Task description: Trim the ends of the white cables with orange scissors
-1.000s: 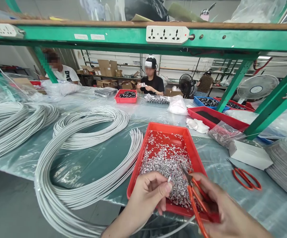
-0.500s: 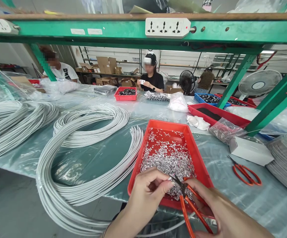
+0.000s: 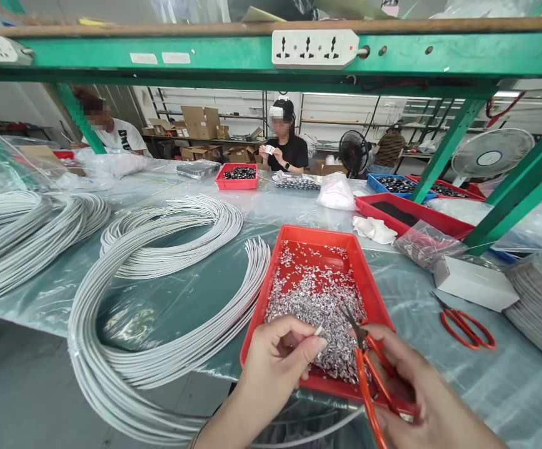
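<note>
My left hand [image 3: 282,355] pinches the end of a white cable [image 3: 319,329], its short tip poking up past the thumb and forefinger. In my right hand [image 3: 404,374] are orange-handled scissors [image 3: 374,386], their dark blades slightly apart and pointing up and left, separate from the cable tip. Both hands are over the near part of a red tray [image 3: 378,280], which holds a heap of small silvery pieces [image 3: 317,299]. A length of cable also shows below the tray, running toward the lower left.
Coiled white cables [image 3: 83,312] lie left of the tray. A second pair of scissors [image 3: 467,327] and a white box [image 3: 474,284] are at right. A green shelf beam [image 3: 205,59] crosses above. Across the table a person [image 3: 287,146] holds a small white item.
The scissors in my right hand have moved right, away from the cable tip, which now stands clear of the blades. My left hand has shifted only slightly.
</note>
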### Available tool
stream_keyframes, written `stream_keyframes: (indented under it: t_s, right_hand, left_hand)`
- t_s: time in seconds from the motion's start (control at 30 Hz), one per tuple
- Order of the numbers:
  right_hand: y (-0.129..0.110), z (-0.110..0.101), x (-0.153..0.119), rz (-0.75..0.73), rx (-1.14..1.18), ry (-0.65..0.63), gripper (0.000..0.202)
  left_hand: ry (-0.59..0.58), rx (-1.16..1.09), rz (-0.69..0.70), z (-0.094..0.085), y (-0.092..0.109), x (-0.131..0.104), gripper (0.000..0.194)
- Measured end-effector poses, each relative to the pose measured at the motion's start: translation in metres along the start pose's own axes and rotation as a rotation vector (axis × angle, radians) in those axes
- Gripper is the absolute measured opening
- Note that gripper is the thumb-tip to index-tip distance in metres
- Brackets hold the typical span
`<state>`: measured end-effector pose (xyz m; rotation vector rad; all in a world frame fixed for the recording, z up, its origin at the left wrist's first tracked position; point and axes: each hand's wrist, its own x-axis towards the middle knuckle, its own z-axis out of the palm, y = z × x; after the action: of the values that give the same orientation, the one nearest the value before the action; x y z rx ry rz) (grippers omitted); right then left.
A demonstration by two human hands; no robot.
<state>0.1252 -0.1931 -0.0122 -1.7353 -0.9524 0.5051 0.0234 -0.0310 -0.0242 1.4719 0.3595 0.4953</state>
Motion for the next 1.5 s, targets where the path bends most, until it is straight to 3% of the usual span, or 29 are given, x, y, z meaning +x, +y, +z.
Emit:
stream_keyframes:
  t_s: [0.2,0.3,0.4,0.6,0.8,0.93,1.13,1.33,1.5]
  right_hand:
    - [0.016,0.002,0.005,0.037,0.159,-0.062,0.050]
    - [0.020,0.001,0.003,0.042,0.099,0.004,0.051]
    - [0.012,-0.003,-0.001,-0.009,-0.028,0.009,0.057]
    - [-0.008,-0.013,-0.003,-0.065,-0.302,-0.140,0.067]
    - [0.005,-0.014,-0.001,-0.007,-0.469,-0.163,0.071]
    - [0.010,-0.014,0.002,-0.070,-0.448,-0.229,0.071]
    - [-0.003,-0.012,0.000,0.006,-0.398,-0.145,0.068]
    - [0.011,-0.006,0.004,0.006,-0.346,-0.214,0.069]
    - [0.012,-0.015,0.005,-0.167,0.010,-0.002,0.053]
  left_hand:
    - [-0.205,-0.413,-0.089,-0.001,-0.006,0.000,0.029]
    - [-0.292,-0.574,-0.109,-0.001,-0.011,0.001,0.027]
    - [-0.298,-0.613,-0.129,0.000,-0.010,0.001,0.026]
    - [-0.161,-0.310,-0.109,0.005,-0.001,-0.003,0.036]
    - [-0.044,0.036,0.033,0.008,-0.005,-0.006,0.028]
    - [-0.042,0.131,0.128,0.006,-0.007,-0.004,0.024]
    - [-0.021,0.210,0.188,0.005,-0.004,-0.002,0.024]
    - [-0.004,0.429,0.344,0.000,-0.008,-0.005,0.020]
    - [0.088,0.429,0.500,-0.005,-0.008,-0.004,0.015]
